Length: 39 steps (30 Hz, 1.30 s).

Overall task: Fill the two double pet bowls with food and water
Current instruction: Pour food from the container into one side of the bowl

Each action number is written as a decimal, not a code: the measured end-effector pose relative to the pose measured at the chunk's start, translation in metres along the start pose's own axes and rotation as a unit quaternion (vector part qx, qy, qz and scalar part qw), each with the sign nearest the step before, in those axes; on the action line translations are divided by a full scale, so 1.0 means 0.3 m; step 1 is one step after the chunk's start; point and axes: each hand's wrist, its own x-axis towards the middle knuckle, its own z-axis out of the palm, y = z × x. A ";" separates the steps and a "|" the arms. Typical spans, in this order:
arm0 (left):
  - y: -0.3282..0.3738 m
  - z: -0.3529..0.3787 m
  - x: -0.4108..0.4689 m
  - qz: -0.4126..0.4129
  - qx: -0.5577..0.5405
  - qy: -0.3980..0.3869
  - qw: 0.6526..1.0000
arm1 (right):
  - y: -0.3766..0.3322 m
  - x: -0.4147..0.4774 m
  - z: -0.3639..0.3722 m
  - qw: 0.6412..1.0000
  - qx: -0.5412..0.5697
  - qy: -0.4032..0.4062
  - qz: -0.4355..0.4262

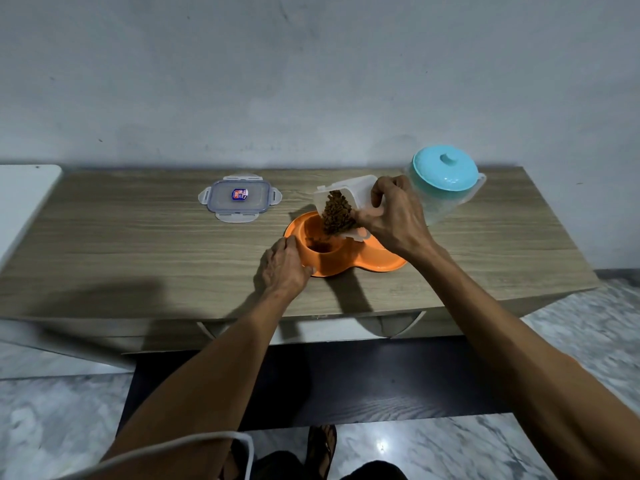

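An orange double pet bowl (381, 263) sits on the wooden table. My right hand (398, 220) grips a clear plastic food container (349, 192), tilted steeply over the bowl's left cup. Brown kibble (336, 214) slides toward the container's mouth, and some lies in the left cup (320, 245). My left hand (284, 266) rests on the bowl's left rim, fingers curled against it. The bowl's right cup is mostly hidden behind my right hand. Only one double bowl is in view.
A clear jug with a turquoise lid (445, 174) stands just behind my right hand. The container's clip-lock lid (239, 197) lies flat at the back of the table (138, 244). A white surface (24, 192) adjoins the table's left end.
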 end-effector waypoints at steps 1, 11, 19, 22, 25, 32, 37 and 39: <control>0.000 0.001 0.000 0.000 0.002 0.000 1.000 | -0.001 -0.001 0.000 1.000 0.000 0.000 0.000; 0.000 0.002 -0.004 -0.005 0.002 0.000 1.000 | 0.000 0.001 0.003 1.000 -0.005 0.004 0.007; 0.003 -0.004 -0.010 -0.009 0.004 -0.002 1.000 | -0.001 0.000 -0.002 1.000 -0.007 0.010 0.011; 0.007 -0.005 -0.010 -0.007 0.002 -0.002 1.000 | 0.006 0.004 -0.003 1.000 -0.007 0.011 0.011; 0.008 -0.008 -0.012 -0.004 0.001 -0.004 1.000 | 0.014 0.008 -0.003 1.000 0.007 0.018 0.018; 0.007 -0.016 -0.016 0.007 -0.008 -0.003 1.000 | 0.083 0.035 -0.029 0.975 0.156 0.058 0.146; 0.009 -0.017 -0.024 -0.001 -0.021 0.000 1.000 | 0.158 0.085 -0.020 0.901 0.307 0.026 0.306; 0.009 -0.016 -0.024 0.000 -0.021 0.001 1.000 | 0.178 0.116 0.009 0.884 0.334 0.009 0.328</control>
